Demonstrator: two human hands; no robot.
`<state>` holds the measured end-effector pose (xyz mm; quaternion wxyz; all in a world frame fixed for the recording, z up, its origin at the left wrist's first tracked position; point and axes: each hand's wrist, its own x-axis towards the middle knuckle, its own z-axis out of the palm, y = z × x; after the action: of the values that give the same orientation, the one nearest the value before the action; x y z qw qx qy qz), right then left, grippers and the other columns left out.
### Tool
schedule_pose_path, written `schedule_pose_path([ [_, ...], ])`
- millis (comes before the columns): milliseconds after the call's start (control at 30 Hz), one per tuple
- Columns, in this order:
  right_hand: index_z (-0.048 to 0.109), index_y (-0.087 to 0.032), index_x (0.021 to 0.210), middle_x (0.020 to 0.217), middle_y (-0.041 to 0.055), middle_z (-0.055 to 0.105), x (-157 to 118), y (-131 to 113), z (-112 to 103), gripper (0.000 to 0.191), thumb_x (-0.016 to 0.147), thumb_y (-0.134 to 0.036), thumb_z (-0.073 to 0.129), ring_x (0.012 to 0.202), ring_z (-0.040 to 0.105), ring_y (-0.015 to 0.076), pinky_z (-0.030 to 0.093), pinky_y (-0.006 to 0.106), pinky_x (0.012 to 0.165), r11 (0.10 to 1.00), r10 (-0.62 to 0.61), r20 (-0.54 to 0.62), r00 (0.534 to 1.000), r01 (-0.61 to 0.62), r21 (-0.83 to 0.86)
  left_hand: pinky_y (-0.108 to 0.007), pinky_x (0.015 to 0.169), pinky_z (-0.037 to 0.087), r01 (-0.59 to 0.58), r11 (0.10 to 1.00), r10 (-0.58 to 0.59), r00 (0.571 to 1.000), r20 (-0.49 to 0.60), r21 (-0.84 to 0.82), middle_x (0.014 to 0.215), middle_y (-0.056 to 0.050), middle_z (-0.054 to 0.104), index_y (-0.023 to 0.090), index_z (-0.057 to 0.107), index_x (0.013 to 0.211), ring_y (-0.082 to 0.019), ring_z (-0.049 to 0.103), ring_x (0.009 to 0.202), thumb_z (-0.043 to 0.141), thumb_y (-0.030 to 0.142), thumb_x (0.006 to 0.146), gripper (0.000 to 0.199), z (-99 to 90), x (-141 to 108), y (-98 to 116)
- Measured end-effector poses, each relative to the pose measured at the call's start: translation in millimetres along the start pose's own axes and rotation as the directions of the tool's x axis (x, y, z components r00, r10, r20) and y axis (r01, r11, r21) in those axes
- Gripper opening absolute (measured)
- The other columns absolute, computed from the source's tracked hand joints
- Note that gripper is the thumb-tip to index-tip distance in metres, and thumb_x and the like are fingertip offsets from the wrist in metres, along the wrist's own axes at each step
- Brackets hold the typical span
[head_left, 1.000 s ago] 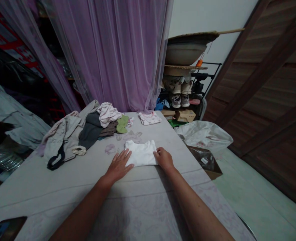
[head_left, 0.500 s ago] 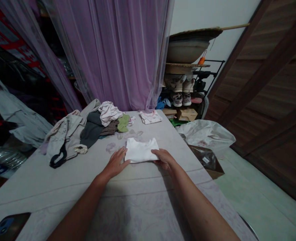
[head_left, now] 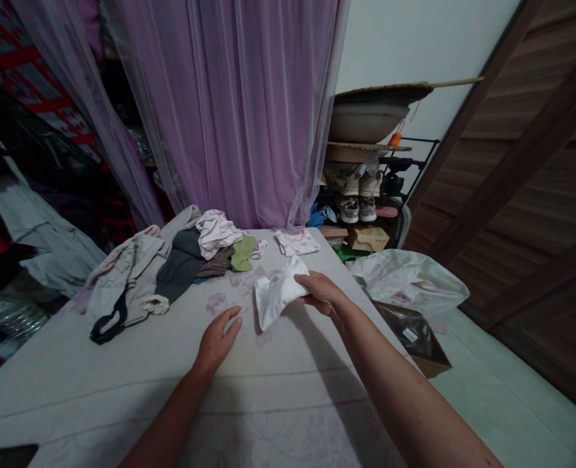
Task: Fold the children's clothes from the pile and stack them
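My right hand (head_left: 318, 290) grips the right edge of a folded white garment (head_left: 281, 292), thumb on top and fingers beneath. The garment is raised off the bed and tilted, its left end drooping. To its left, my left hand (head_left: 220, 338) hovers over the sheet, holding nothing, thumb and fingers apart. Farther back on the bed lies a folded pink-and-white patterned garment (head_left: 298, 243). A heap of loose clothes sits at the back left, with a dark grey garment (head_left: 179, 263), a green one (head_left: 242, 253) and a pale crumpled one (head_left: 217, 233).
The bed (head_left: 288, 390) has a pale floral sheet. A purple curtain (head_left: 249, 117) hangs behind it. Right of the bed are a shoe rack with shoes (head_left: 359, 208), a plastic bag (head_left: 409, 276) and an open cardboard box (head_left: 432, 367). A phone (head_left: 8, 456) lies at the lower left.
The white garment has gone from lying flat to being lifted and tilted in my right hand. My left hand has let go of it and drawn back toward me.
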<state>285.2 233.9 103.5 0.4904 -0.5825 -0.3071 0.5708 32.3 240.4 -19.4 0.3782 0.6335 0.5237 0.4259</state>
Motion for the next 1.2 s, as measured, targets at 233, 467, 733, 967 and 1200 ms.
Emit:
schedule_pose_path([
  [233, 0.064, -0.018, 0.094, 0.080, 0.0029, 0.071, -12.8, -3.7, 16.6, 0.023, 0.073, -0.027, 0.069, 0.066, 0.063, 0.0133, 0.052, 0.020, 0.050, 0.992, -0.088, 0.154, 0.984, 0.072, 0.102, -0.041, 0.100, 0.049, 0.580, 0.343, -0.438, 0.795, 0.420, -0.739, 0.126, -0.019, 0.064, 0.015, 0.056, 0.126, -0.026, 0.064, 0.114, 0.047, 0.066, 0.087, 0.065, 25.0, -21.3, 43.7],
  [467, 0.063, -0.018, 0.078, 0.066, -0.0006, 0.065, -14.7, 59.2, -19.8, 0.014, 0.069, -0.027, 0.066, 0.059, 0.058, 0.0127, 0.048, 0.022, 0.053, 0.991, -0.051, -0.019, 0.999, 0.048, -0.128, -0.033, 0.084, 0.056, 0.566, 0.476, -0.492, 0.806, 0.330, -0.673, 0.106, -0.010, 0.074, 0.017, 0.062, 0.113, -0.023, 0.070, 0.098, 0.071, 0.031, 0.079, 0.038, 17.0, -15.3, 41.2],
  [733, 0.067, -0.020, 0.080, 0.080, 0.0037, 0.069, -28.8, 131.0, -61.4, 0.017, 0.076, -0.030, 0.053, 0.073, 0.063, 0.0182, 0.049, 0.030, 0.070, 0.731, -0.476, -0.143, 0.868, 0.300, -0.613, -0.027, 0.062, 0.055, 0.483, 0.778, -0.478, 0.870, 0.120, -0.402, 0.104, -0.009, 0.073, 0.017, 0.061, 0.102, -0.022, 0.072, 0.085, 0.065, 0.014, 0.070, 0.033, 21.0, -16.0, 36.3],
  [967, 0.068, -0.022, 0.088, 0.090, 0.0042, 0.067, -50.5, 142.2, -54.0, 0.014, 0.083, -0.023, 0.054, 0.085, 0.063, 0.0175, 0.047, 0.028, 0.077, 0.463, -0.636, 0.111, 0.764, 0.492, -0.738, -0.024, 0.060, 0.053, 0.492, 0.799, -0.481, 0.868, 0.123, -0.347, 0.106, -0.009, 0.073, 0.017, 0.061, 0.104, -0.021, 0.071, 0.084, 0.061, 0.015, 0.071, 0.033, 20.2, -13.4, 36.8],
  [1200, 0.067, -0.023, 0.089, 0.091, 0.0042, 0.065, -48.7, 141.3, -42.3, 0.012, 0.088, -0.023, 0.055, 0.085, 0.060, 0.0168, 0.043, 0.025, 0.073, 0.284, -0.598, 0.172, 0.783, 0.407, -0.868, -0.024, 0.063, 0.054, 0.501, 0.796, -0.491, 0.863, 0.122, -0.339, 0.101, -0.008, 0.074, 0.018, 0.062, 0.104, -0.019, 0.071, 0.083, 0.062, 0.015, 0.071, 0.033, 20.7, -14.6, 40.3],
])
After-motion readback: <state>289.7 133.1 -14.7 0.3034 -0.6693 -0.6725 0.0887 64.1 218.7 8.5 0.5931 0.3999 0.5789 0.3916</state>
